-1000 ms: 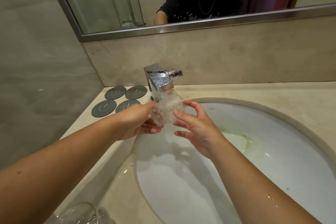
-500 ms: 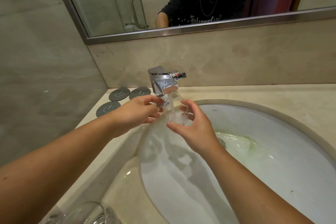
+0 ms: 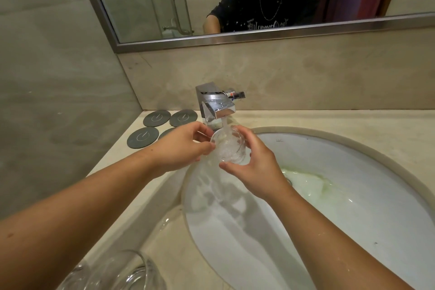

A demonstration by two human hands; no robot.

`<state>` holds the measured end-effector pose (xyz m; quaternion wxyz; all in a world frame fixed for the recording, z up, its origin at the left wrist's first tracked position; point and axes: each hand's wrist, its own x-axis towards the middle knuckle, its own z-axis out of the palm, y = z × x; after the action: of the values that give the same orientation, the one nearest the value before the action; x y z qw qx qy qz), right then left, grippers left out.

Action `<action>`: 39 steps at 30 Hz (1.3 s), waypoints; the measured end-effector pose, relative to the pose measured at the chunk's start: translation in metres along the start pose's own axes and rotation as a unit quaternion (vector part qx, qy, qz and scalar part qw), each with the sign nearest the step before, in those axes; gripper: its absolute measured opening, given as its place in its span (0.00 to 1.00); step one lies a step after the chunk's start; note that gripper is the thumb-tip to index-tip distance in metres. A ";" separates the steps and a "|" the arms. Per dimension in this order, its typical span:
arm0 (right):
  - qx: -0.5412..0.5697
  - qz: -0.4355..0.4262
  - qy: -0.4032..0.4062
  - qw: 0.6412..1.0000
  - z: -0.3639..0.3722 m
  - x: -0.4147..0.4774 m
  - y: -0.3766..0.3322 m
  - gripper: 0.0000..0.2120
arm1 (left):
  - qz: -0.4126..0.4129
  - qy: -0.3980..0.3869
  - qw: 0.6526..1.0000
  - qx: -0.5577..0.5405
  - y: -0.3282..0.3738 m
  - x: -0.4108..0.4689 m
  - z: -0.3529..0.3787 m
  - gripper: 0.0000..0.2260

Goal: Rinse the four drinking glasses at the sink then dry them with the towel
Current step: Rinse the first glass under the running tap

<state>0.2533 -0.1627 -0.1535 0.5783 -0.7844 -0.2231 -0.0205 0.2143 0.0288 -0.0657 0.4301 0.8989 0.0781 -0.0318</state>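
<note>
Tipped on its side a second ago, the glass point(image 3: 227, 148) now sits mouth-up under the tap point(image 3: 217, 109), and the stream falls straight into it. At the near left, more glasses point(image 3: 113, 273) wait on the worktop point(image 3: 169, 254), with dark coasters point(image 3: 143, 137) further back. The left hand point(image 3: 186, 146) pinches the glass's left rim. The right hand point(image 3: 255, 167) curls round its right side and base, so both hands are clamped on it above the sink point(image 3: 353, 231). By my reading this glass is filling mid-rinse. Drying has not begun, and no towel is in view.
</note>
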 end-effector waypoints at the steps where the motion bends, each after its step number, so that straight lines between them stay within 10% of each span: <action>1: 0.008 0.015 -0.005 1.000 -0.001 0.000 -0.002 0.37 | -0.003 -0.003 1.000 -0.004 0.001 -0.001 0.001 0.08; 7: 0.108 0.158 -0.036 0.981 -0.003 0.005 -0.016 0.22 | -0.011 -0.021 0.999 0.022 0.011 -0.007 0.007 0.14; 23: 0.132 0.485 -0.235 0.832 -0.046 0.011 -0.036 0.25 | -0.072 -0.139 0.975 0.154 0.018 -0.008 0.023 0.20; 29: 0.091 0.456 -0.294 0.835 -0.054 0.005 -0.026 0.26 | -0.076 -0.194 0.960 0.185 0.021 -0.012 0.028 0.19; 39: -0.123 0.183 -0.254 0.942 -0.044 -0.027 0.004 0.32 | -0.036 -0.204 0.960 0.188 0.012 -0.018 0.025 0.09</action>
<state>0.2398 -0.2124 -0.1506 0.3955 -0.8558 -0.2110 0.2581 0.1990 -0.0002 -0.0700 0.2590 0.9343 0.0135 -0.2445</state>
